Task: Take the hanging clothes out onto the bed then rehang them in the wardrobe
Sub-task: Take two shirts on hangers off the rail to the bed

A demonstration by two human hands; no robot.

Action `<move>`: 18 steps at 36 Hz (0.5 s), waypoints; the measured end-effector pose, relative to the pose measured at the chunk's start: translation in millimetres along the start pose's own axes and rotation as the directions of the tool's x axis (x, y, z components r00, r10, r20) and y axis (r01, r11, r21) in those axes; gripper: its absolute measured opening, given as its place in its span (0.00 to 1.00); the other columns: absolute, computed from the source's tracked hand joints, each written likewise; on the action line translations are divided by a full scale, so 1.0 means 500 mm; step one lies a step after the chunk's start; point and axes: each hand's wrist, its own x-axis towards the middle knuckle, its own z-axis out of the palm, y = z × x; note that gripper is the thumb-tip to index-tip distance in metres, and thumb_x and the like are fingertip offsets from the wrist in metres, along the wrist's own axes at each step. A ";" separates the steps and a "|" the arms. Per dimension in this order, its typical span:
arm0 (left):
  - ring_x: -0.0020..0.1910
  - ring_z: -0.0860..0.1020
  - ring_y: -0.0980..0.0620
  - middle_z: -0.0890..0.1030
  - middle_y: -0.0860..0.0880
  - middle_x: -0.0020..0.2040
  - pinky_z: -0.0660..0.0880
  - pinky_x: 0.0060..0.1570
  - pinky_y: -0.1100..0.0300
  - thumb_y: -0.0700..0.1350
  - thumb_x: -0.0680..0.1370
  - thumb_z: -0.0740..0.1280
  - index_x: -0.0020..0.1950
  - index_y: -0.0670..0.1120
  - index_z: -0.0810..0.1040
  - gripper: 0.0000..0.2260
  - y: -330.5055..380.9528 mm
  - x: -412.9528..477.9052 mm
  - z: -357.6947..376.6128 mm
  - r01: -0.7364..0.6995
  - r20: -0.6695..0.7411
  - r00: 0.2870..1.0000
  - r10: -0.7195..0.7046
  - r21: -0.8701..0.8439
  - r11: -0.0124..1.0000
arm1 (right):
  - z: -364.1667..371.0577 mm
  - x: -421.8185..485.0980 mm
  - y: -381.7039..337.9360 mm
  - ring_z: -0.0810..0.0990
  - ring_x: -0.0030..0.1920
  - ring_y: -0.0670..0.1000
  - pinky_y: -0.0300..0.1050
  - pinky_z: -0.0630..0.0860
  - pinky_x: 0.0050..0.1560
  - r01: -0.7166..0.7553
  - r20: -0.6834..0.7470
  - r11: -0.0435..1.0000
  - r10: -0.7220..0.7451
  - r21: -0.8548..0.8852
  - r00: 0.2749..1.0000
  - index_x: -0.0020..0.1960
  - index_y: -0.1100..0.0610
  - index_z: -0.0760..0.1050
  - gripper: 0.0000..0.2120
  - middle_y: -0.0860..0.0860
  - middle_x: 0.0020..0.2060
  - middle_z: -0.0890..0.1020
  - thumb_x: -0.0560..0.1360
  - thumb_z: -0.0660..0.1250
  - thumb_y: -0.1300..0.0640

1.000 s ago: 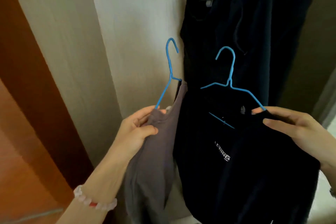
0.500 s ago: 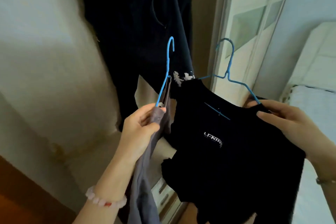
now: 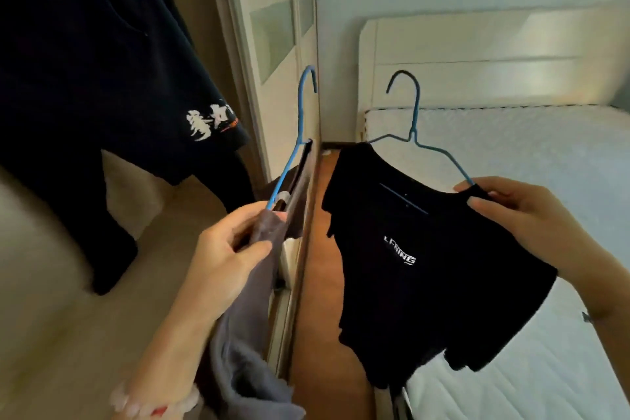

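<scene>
left hand (image 3: 226, 251) pinching grey top (image 3: 254, 324) on a blue hanger (image 3: 296, 143), right hand (image 3: 521, 215) gripping black tee (image 3: 426, 283) with white chest logo on its own hanger (image 3: 414, 133), held over bed (image 3: 545, 164) edge, dark clothes (image 3: 102, 78) hanging in wardrobe

The bed (image 3: 531, 160), a white quilted mattress below a pale headboard (image 3: 477, 54), stands beside the orange-brown floor (image 3: 324, 283), with nothing visibly resting on it.

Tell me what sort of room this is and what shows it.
Most likely a bedroom. A bed with a white mattress and pale headboard stands on the right, and an open wardrobe with a dark garment hanging inside is on the left.
</scene>
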 end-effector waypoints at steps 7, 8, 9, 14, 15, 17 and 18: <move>0.46 0.81 0.66 0.85 0.62 0.41 0.73 0.45 0.78 0.27 0.71 0.65 0.47 0.56 0.80 0.22 0.079 -0.078 0.069 -0.052 0.171 0.983 0.063 -0.069 0.996 | -0.123 -0.249 -0.009 0.82 0.45 0.41 0.30 0.77 0.45 -0.112 -0.180 0.990 0.095 -0.085 0.979 0.49 0.41 0.80 0.11 0.41 0.45 0.84 0.76 0.65 0.57; 0.46 0.81 0.65 0.85 0.62 0.41 0.73 0.45 0.77 0.27 0.71 0.65 0.46 0.56 0.80 0.22 0.094 -0.086 0.083 -0.061 0.209 0.975 0.077 -0.081 0.995 | -0.144 -0.280 -0.010 0.81 0.46 0.40 0.28 0.75 0.46 -0.122 -0.203 0.986 0.097 -0.111 0.974 0.49 0.41 0.80 0.11 0.39 0.46 0.83 0.76 0.65 0.56; 0.46 0.82 0.65 0.85 0.61 0.42 0.74 0.46 0.77 0.27 0.71 0.66 0.44 0.57 0.82 0.23 0.105 -0.093 0.098 -0.083 0.248 0.963 0.103 -0.088 0.993 | -0.166 -0.310 -0.010 0.81 0.48 0.38 0.27 0.73 0.47 -0.135 -0.225 0.982 0.103 -0.133 0.969 0.49 0.40 0.80 0.11 0.38 0.46 0.83 0.76 0.65 0.56; 0.45 0.82 0.66 0.85 0.59 0.42 0.74 0.46 0.76 0.30 0.70 0.68 0.42 0.62 0.83 0.24 0.170 -0.125 0.181 -0.129 0.393 0.903 0.173 -0.136 0.982 | -0.289 -0.457 0.000 0.81 0.46 0.38 0.24 0.72 0.46 -0.196 -0.334 0.960 0.121 -0.200 0.935 0.49 0.40 0.80 0.11 0.38 0.45 0.84 0.75 0.66 0.56; 0.45 0.82 0.65 0.85 0.59 0.43 0.75 0.47 0.75 0.31 0.69 0.70 0.43 0.62 0.83 0.22 0.180 -0.132 0.201 -0.144 0.431 0.881 0.194 -0.147 0.979 | -0.313 -0.484 0.006 0.82 0.45 0.39 0.25 0.72 0.47 -0.204 -0.346 0.958 0.126 -0.200 0.930 0.49 0.39 0.80 0.11 0.39 0.45 0.84 0.75 0.66 0.56; 0.46 0.82 0.64 0.86 0.58 0.44 0.75 0.48 0.74 0.33 0.69 0.71 0.43 0.61 0.83 0.20 0.199 -0.148 0.250 -0.159 0.473 0.853 0.219 -0.163 0.974 | -0.364 -0.534 0.022 0.82 0.46 0.40 0.29 0.73 0.50 -0.222 -0.370 0.955 0.138 -0.196 0.919 0.48 0.39 0.80 0.12 0.40 0.45 0.84 0.74 0.67 0.57; 0.46 0.82 0.65 0.86 0.58 0.44 0.75 0.47 0.75 0.34 0.69 0.70 0.43 0.60 0.84 0.19 0.214 -0.158 0.276 -0.159 0.476 0.851 0.224 -0.173 0.972 | -0.391 -0.558 0.030 0.82 0.46 0.40 0.30 0.73 0.51 -0.229 -0.376 0.952 0.140 -0.202 0.916 0.48 0.39 0.80 0.12 0.39 0.45 0.84 0.74 0.67 0.57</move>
